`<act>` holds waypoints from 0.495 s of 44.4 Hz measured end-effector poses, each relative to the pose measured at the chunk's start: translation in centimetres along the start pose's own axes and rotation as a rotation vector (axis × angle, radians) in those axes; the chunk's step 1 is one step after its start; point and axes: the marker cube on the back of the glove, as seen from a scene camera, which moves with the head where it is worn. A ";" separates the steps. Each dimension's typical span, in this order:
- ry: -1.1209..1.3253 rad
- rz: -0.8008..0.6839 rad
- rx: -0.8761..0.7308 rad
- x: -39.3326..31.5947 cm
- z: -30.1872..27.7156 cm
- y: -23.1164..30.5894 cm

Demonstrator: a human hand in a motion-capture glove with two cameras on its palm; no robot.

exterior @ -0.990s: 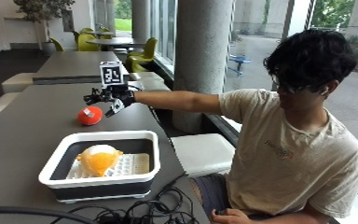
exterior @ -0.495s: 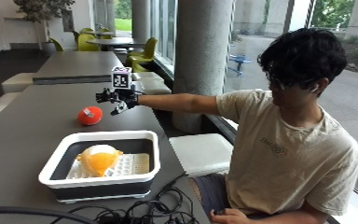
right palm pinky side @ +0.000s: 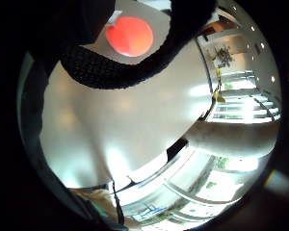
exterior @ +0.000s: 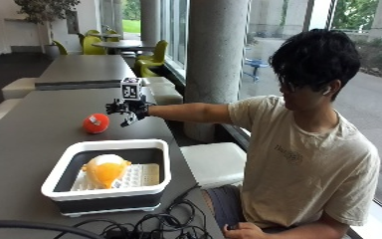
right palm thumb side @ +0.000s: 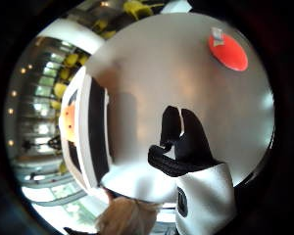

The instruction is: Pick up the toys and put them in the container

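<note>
While one yellow-orange toy [exterior: 105, 169] already lies in the white container [exterior: 57, 175], the red ball [exterior: 95, 123] sits on the bench [exterior: 25, 134], well apart from it. Gloved right hand [exterior: 128, 108] hovers just beside the ball, grip spread and holding nothing.

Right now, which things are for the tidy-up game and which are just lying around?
For the job:
red ball on the table
yellow toy, already in the tub
tub
gloved hand, open above the table

Just lying about:
cables by the tub
</note>
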 end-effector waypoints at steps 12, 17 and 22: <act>-0.067 -0.003 -0.001 -0.5 0.8 -0.1; -0.044 0.005 -0.001 -0.1 1.1 -0.1; -0.036 -0.014 -0.005 0.2 1.1 -0.2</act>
